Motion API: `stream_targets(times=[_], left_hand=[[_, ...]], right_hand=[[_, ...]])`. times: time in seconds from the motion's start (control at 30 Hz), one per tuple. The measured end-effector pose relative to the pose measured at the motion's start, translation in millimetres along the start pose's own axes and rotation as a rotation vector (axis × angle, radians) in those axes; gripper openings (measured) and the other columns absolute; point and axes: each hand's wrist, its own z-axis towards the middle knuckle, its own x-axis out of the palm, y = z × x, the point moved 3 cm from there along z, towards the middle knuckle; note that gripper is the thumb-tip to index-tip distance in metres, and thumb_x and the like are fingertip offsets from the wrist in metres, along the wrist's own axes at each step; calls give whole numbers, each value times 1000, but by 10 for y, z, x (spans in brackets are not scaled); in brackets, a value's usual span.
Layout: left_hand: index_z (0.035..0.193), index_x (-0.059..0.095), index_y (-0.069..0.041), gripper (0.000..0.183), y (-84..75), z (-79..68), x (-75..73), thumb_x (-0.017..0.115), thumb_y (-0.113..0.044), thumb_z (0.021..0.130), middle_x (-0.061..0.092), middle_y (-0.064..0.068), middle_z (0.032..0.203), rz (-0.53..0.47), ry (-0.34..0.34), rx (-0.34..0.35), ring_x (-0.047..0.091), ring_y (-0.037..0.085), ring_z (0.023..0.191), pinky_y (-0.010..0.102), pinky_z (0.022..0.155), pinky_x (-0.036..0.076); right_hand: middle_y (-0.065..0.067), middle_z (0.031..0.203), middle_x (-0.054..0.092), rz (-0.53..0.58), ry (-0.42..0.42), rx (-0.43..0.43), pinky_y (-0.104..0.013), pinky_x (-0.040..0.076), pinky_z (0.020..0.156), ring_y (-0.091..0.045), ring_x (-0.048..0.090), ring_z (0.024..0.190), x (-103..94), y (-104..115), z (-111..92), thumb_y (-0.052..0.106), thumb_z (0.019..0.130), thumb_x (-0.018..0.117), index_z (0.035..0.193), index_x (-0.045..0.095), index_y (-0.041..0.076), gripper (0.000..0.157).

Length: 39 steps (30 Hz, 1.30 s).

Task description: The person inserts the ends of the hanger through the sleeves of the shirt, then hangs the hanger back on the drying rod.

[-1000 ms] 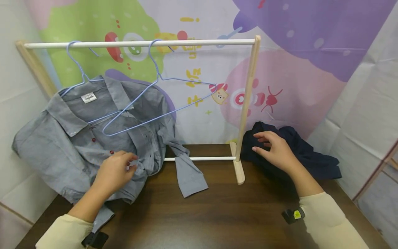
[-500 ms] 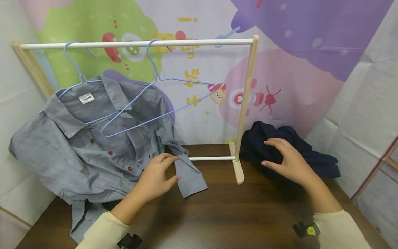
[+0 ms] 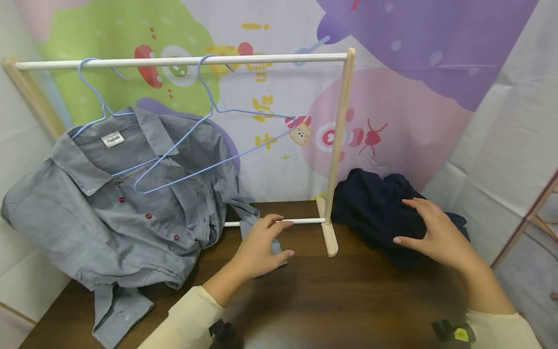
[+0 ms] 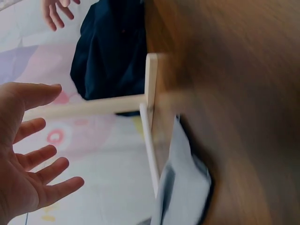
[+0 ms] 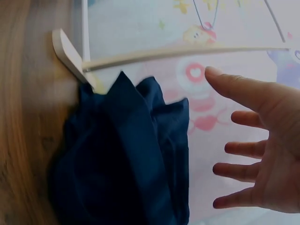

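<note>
My left hand hovers over the table with thumb and fingers spread, holding nothing. In the head view it overlaps the cuff of a grey button shirt, which hangs on a blue wire hanger at the left of the rack. My right hand is spread and holds nothing, close over a crumpled dark navy garment. The right wrist view shows that navy cloth beside the fingers, with a gap between. A second blue hanger, bare, hangs in front of the shirt.
A small clothes rack has a white top rod, a wooden right post and a wooden foot on the brown table. Behind it hangs a cartoon-printed cloth. A white curtain closes off the right side.
My left hand has moved right, away from the front of the grey shirt, and its fingers have spread. My right hand has shifted right and opened wider over the navy garment.
</note>
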Motion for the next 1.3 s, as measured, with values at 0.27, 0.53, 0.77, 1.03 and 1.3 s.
stream_targets(times=[0.27, 0.53, 0.77, 1.03, 1.3], left_hand=[[130, 60, -11, 62, -188, 267, 351, 83, -27, 75, 52, 16, 131, -88, 33, 35, 53, 32, 114, 44, 91, 47], [134, 57, -13, 64, -341, 520, 808, 81, -30, 77, 53, 11, 131, -199, 100, -59, 52, 27, 120, 36, 99, 44], [135, 57, -11, 65, -447, 723, 1197, 82, -29, 78, 54, 12, 132, -529, 107, -338, 57, 29, 113, 32, 89, 49], [147, 41, -13, 80, -527, 958, 1517, 82, -17, 78, 35, 23, 147, -1165, 25, -749, 48, 41, 124, 55, 88, 50], [151, 32, -29, 91, -571, 1144, 1649, 84, -26, 76, 26, 22, 153, -1452, -33, -943, 27, 59, 131, 76, 74, 42]], right_hand=[[-42, 136, 34, 20, 11, 59, -74, 27, 93, -59, 31, 122, -101, -301, -110, 29, 68, 89, 141, 37, -7, 96], [-40, 132, 37, 54, 45, 116, -72, 29, 91, -58, 31, 120, -151, -589, -82, 26, 70, 87, 136, 38, -13, 91], [-43, 137, 34, 28, 186, 162, -73, 28, 93, -61, 29, 123, -156, -765, 135, 33, 74, 84, 140, 34, -15, 96], [-43, 146, 20, 128, 400, 234, -73, 24, 98, -61, 21, 130, -134, -937, 451, 29, 78, 81, 148, 16, -12, 104], [-41, 149, -2, 317, 591, 474, -80, 26, 90, -63, 8, 131, -7, -1078, 572, 36, 82, 77, 154, -3, 6, 112]])
